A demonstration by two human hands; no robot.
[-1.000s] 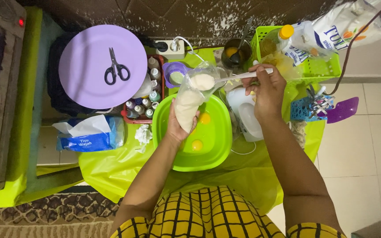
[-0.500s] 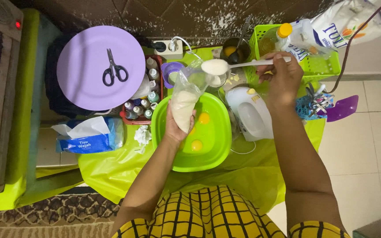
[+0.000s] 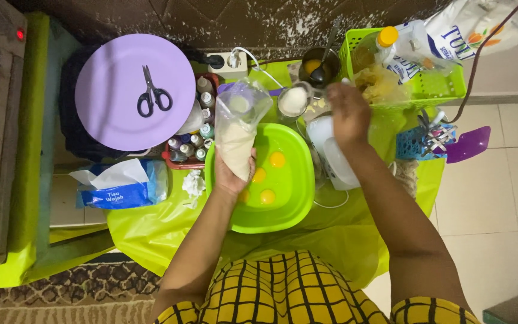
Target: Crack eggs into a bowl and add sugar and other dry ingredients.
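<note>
My left hand (image 3: 230, 174) grips a clear plastic bag of white powder (image 3: 236, 135), held upright over the left rim of a lime green bowl (image 3: 289, 207). Three raw egg yolks (image 3: 266, 176) lie in the bowl. My right hand (image 3: 349, 114) holds a spoon heaped with white powder (image 3: 294, 101) just beyond the bowl's far rim, to the right of the bag's open mouth. A white hand mixer (image 3: 331, 157) lies under my right forearm beside the bowl.
A purple plate (image 3: 115, 114) with black scissors (image 3: 152, 94) sits at left above a tissue pack (image 3: 121, 186). Small bottles fill a red tray (image 3: 190, 144). A green basket (image 3: 424, 84) with packets, a dark cup with a spoon (image 3: 319, 63) and a power strip (image 3: 229, 60) stand behind.
My right hand has drawn the powder-filled spoon out of the bag, swung it right, then brought it back toward the far rim of the bowl. The bag stays in my left hand.
</note>
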